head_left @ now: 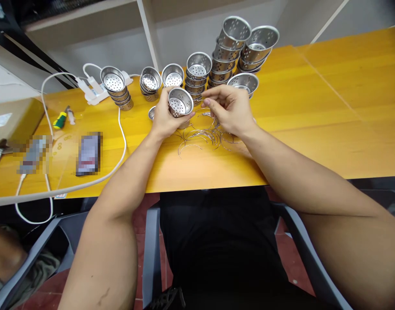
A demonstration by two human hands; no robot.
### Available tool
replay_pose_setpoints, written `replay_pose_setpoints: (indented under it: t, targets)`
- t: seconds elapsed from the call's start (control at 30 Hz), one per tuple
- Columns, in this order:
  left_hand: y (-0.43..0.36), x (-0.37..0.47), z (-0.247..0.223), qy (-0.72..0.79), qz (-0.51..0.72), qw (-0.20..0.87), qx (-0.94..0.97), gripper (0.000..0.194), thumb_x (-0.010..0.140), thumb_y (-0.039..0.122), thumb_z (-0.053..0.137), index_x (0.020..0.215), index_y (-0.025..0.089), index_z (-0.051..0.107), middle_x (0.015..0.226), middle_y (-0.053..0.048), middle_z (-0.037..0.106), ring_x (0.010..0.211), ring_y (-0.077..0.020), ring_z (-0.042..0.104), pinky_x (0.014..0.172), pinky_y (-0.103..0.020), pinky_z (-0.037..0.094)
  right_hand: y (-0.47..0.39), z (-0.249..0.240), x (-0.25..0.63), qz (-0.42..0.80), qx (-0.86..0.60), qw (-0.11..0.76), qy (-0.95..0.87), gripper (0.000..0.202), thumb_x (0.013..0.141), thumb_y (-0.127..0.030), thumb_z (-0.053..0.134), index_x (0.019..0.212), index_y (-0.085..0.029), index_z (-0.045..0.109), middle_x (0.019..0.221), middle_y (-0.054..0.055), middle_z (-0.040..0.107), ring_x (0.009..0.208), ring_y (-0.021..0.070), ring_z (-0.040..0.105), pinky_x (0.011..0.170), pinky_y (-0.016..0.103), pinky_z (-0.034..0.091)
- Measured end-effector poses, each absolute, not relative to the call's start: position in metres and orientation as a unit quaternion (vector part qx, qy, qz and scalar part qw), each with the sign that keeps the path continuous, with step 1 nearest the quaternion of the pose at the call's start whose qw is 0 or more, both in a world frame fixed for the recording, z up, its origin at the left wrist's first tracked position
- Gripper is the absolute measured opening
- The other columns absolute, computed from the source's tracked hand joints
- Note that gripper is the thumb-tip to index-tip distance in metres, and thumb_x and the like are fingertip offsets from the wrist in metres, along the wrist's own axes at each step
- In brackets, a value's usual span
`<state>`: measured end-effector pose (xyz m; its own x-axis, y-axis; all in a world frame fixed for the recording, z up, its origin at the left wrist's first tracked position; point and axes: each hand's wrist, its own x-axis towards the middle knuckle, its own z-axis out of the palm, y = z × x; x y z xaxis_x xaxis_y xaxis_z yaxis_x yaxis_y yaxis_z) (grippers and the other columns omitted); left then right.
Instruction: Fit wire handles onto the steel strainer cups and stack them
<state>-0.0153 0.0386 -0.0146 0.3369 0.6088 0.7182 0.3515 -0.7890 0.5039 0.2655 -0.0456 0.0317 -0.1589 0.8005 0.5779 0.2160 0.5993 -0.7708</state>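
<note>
My left hand (163, 116) is wrapped round a small perforated metal cup (180, 103), its open top tilted towards me. Just to the right, my right hand (231, 107) is closed in a pinch, thumb against forefinger. A thin wire shows at its fingertips, close to the cup's rim; most of it is too fine to make out. Beneath both hands lies a loose heap of thin curved wires (202, 133) on the yellow table. Another perforated cup (244, 82) stands behind my right hand, partly covered by it.
Stacks of perforated cups line the back: a tall stack (223, 64), a wider one (258, 45), and smaller ones (197, 71) (116, 86) to the left. A power strip (96, 92), a white cable (123, 142), a screwdriver (60, 120), a phone (88, 153) and a cardboard box (21, 122) lie left.
</note>
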Motion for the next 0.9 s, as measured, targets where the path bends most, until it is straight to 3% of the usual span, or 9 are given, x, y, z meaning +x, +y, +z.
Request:
replay_pose_setpoints:
  t: [0.1,0.23,0.33,0.43,0.53,0.67,0.8,0.9]
  targets:
    - [0.046,-0.013,-0.022,0.272,0.502,0.137,0.810,0.114,0.088,0.099,0.094,0.171,0.035,0.049,0.163,-0.012,0.072,0.155,-0.0391,0.076,0.143,-0.060,0.058,-0.042,0.031,0.266,0.283,-0.352,0.544,-0.707,0.080,0.101,-0.106,0.077,0.118,-0.029,0.084,0.096,0.010,0.083,0.087,0.0299,0.082,0.082,0.050,0.076]
    - [0.050,-0.010,-0.029,0.246,0.507,0.152,0.812,0.104,0.096,0.098,0.086,0.169,0.034,0.049,0.158,-0.013,0.074,0.149,-0.0374,0.079,0.138,-0.060,0.063,-0.043,0.031,0.268,0.296,-0.349,0.541,-0.706,0.072,0.105,-0.103,0.075,0.117,-0.032,0.079,0.084,0.005,0.067,0.081,0.0285,0.072,0.080,0.050,0.071]
    - [0.050,-0.008,-0.031,0.252,0.498,0.161,0.814,0.106,0.094,0.094,0.093,0.168,0.034,0.048,0.158,-0.012,0.073,0.150,-0.0376,0.079,0.139,-0.061,0.062,-0.045,0.033,0.267,0.281,-0.358,0.545,-0.704,0.070,0.107,-0.102,0.072,0.118,-0.034,0.077,0.080,0.002,0.058,0.077,0.0276,0.063,0.080,0.050,0.068]
    - [0.045,-0.007,-0.028,0.262,0.503,0.170,0.806,0.108,0.088,0.091,0.101,0.165,0.034,0.051,0.155,-0.011,0.075,0.147,-0.0365,0.081,0.136,-0.060,0.065,-0.047,0.034,0.263,0.252,-0.350,0.568,-0.701,0.070,0.108,-0.104,0.069,0.118,-0.035,0.072,0.076,-0.001,0.052,0.066,0.0239,0.052,0.068,0.047,0.061]
    - [0.039,-0.007,-0.021,0.275,0.502,0.170,0.802,0.107,0.084,0.090,0.105,0.160,0.032,0.057,0.151,-0.011,0.078,0.142,-0.0358,0.083,0.134,-0.060,0.067,-0.047,0.035,0.260,0.238,-0.334,0.595,-0.692,0.068,0.110,-0.102,0.069,0.121,-0.035,0.066,0.078,-0.001,0.060,0.066,0.0239,0.059,0.062,0.045,0.056]
    - [0.036,-0.007,-0.018,0.285,0.504,0.161,0.800,0.103,0.085,0.090,0.104,0.157,0.029,0.060,0.149,-0.012,0.080,0.142,-0.0366,0.083,0.137,-0.062,0.065,-0.045,0.033,0.262,0.257,-0.329,0.594,-0.688,0.067,0.110,-0.101,0.072,0.124,-0.036,0.068,0.092,0.005,0.078,0.084,0.0288,0.078,0.079,0.050,0.070]
    - [0.045,-0.005,-0.028,0.263,0.509,0.158,0.804,0.107,0.091,0.090,0.098,0.167,0.032,0.052,0.158,-0.014,0.075,0.150,-0.0382,0.079,0.139,-0.062,0.063,-0.039,0.030,0.265,0.298,-0.330,0.590,-0.674,0.066,0.108,-0.098,0.078,0.130,-0.036,0.068,0.106,0.005,0.086,0.075,0.0242,0.074,0.071,0.047,0.069]
    - [0.053,-0.004,-0.036,0.246,0.504,0.143,0.816,0.103,0.102,0.087,0.088,0.178,0.035,0.042,0.168,-0.015,0.068,0.159,-0.0385,0.074,0.140,-0.060,0.063,-0.034,0.028,0.266,0.328,-0.317,0.603,-0.654,0.068,0.105,-0.096,0.084,0.126,-0.033,0.070,0.100,0.004,0.086,0.064,0.0181,0.066,0.060,0.041,0.061]
